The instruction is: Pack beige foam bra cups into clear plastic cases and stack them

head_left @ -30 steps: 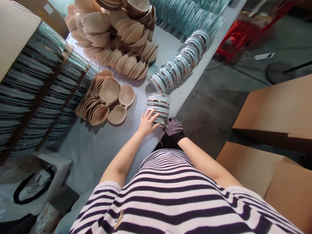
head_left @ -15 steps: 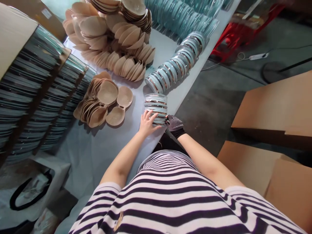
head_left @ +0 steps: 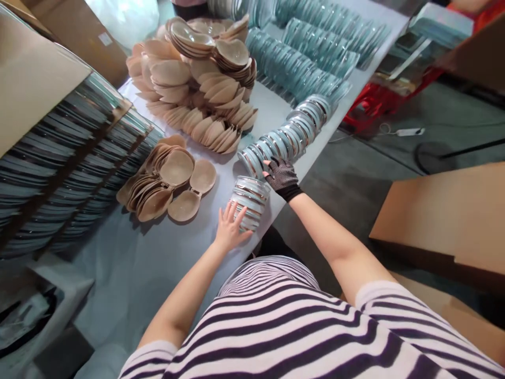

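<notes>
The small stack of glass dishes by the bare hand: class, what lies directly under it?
The small stack stands on the pale table cover near the edge. The left hand touches its side; the table itself is hidden.

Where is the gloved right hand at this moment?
In the head view, the gloved right hand is mid-frame near the table edge, at the near end of the row of lids, just beyond the short stack the left hand touches.

The bare left hand [head_left: 229, 227] rests spread against a short stack of glass dishes [head_left: 250, 201] near the table [head_left: 158, 263] edge. The gloved right hand [head_left: 281, 176] touches the long row of glass dishes [head_left: 288, 136] just behind.
</notes>
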Tool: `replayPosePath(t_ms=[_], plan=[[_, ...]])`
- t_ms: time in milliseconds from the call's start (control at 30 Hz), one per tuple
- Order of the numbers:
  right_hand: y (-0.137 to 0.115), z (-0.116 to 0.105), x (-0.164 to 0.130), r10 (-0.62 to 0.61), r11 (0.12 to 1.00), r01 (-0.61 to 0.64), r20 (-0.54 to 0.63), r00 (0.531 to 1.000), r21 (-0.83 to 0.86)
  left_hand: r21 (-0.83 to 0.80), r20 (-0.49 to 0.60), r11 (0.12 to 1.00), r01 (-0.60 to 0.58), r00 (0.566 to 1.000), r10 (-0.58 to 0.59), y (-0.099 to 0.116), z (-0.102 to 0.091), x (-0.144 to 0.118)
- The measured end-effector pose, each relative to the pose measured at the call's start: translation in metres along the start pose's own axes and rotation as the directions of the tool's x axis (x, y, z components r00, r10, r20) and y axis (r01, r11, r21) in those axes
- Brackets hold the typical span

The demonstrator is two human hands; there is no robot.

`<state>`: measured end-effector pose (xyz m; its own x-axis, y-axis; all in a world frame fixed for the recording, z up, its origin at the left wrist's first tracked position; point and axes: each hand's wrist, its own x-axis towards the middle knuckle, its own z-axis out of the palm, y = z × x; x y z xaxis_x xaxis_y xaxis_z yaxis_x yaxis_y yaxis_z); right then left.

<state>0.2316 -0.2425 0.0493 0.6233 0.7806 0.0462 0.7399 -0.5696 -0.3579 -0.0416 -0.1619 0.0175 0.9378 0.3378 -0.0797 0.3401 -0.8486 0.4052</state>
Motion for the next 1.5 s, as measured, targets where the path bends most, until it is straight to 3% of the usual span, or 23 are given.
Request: replayPosePath(t_ms=[100, 167, 233, 300, 400, 500, 600, 700, 800, 933, 1033, 1167, 1267, 1367, 1500], plan=[[0.001, 0.001, 0.072, -0.006, 0.998, 0.007, 0.023, 1.000, -0.059, 0.041, 0.047, 0.997, 0.062, 0.997, -0.063, 0.009, 0.003, 0.008], [0.004, 0.007, 0.097, 0.028, 0.998, -0.022, 0.082, 0.996, -0.063, 0.057, 0.081, 0.992, 0.116, 0.989, -0.120, 0.009, 0.003, 0.009], [0.011, 0.012, 0.101, 0.008, 0.998, 0.001, 0.146, 0.989, -0.059, 0.065, 0.091, 0.985, 0.157, 0.982, -0.163, 0.006, 0.002, 0.004], [0.019, 0.016, 0.092, -0.123, 0.989, 0.137, 0.222, 0.967, -0.047, 0.073, 0.086, 0.977, 0.202, 0.974, -0.208, 0.003, 0.000, -0.004], [0.029, 0.017, 0.076, -0.375, 0.922, 0.387, 0.314, 0.872, 0.027, 0.083, 0.109, 0.967, 0.243, 0.962, -0.251, 0.002, -0.003, -0.012], [0.035, 0.019, 0.080, -0.485, 0.871, 0.484, 0.314, 0.816, 0.086, 0.077, 0.164, 0.969, 0.234, 0.956, -0.244, 0.004, -0.005, -0.014], [0.035, 0.023, 0.102, -0.517, 0.853, 0.514, 0.278, 0.810, 0.089, 0.065, 0.204, 0.973, 0.220, 0.952, -0.229, 0.007, -0.007, -0.012], [0.033, 0.029, 0.123, -0.501, 0.864, 0.496, 0.237, 0.832, 0.088, 0.049, 0.226, 0.974, 0.219, 0.948, -0.225, 0.013, -0.007, -0.011], [0.031, 0.032, 0.128, -0.493, 0.870, 0.485, 0.210, 0.844, 0.091, 0.029, 0.226, 0.969, 0.246, 0.942, -0.246, 0.021, -0.003, -0.006], [0.027, 0.035, 0.121, -0.493, 0.869, 0.488, 0.208, 0.845, 0.080, -0.055, 0.156, 0.955, 0.292, 0.947, -0.280, 0.035, 0.011, 0.007], [0.022, 0.035, 0.118, -0.538, 0.841, 0.533, 0.251, 0.804, 0.095, -0.258, 0.019, 0.909, 0.328, 0.942, -0.335, 0.042, 0.024, 0.014], [0.018, 0.034, 0.115, -0.578, 0.815, 0.564, 0.251, 0.776, 0.133, -0.519, -0.172, 0.793, 0.319, 0.870, -0.463, 0.036, 0.032, 0.023], [0.015, 0.036, 0.105, -0.541, 0.841, 0.525, 0.228, 0.810, 0.129, -0.552, -0.251, 0.788, 0.272, 0.847, -0.469, 0.021, 0.024, 0.053], [0.014, 0.040, 0.094, -0.517, 0.856, 0.497, 0.198, 0.833, 0.143, -0.507, -0.278, 0.836, 0.208, 0.879, -0.387, 0.009, 0.012, 0.112], [0.028, 0.040, 0.094, -0.389, 0.920, 0.375, 0.146, 0.910, 0.116, -0.386, -0.143, 0.887, 0.253, 0.934, -0.329, 0.014, 0.004, 0.186]])
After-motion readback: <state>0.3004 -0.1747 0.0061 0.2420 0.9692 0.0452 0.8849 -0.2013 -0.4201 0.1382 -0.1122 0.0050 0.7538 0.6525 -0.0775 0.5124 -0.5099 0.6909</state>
